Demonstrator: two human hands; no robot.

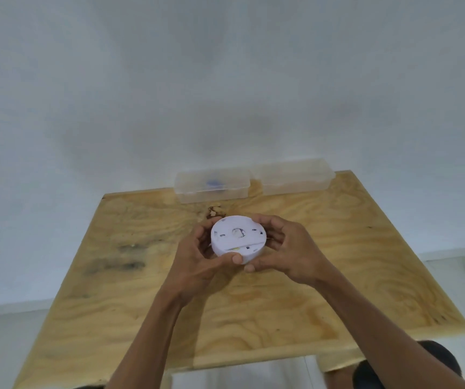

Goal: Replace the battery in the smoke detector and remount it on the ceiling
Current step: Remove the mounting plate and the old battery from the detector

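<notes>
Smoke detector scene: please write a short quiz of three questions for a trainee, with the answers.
1. True or false: the smoke detector lies flat on the wooden table.
2. Which hands hold it? A) left only B) right only C) both
3. How many clear plastic boxes stand at the table's far edge?

Key:
1. False: it is held above the table.
2. C: the left hand and the right hand grip its rim on either side.
3. Two: the left box, with something blue inside, and the right box.
</notes>
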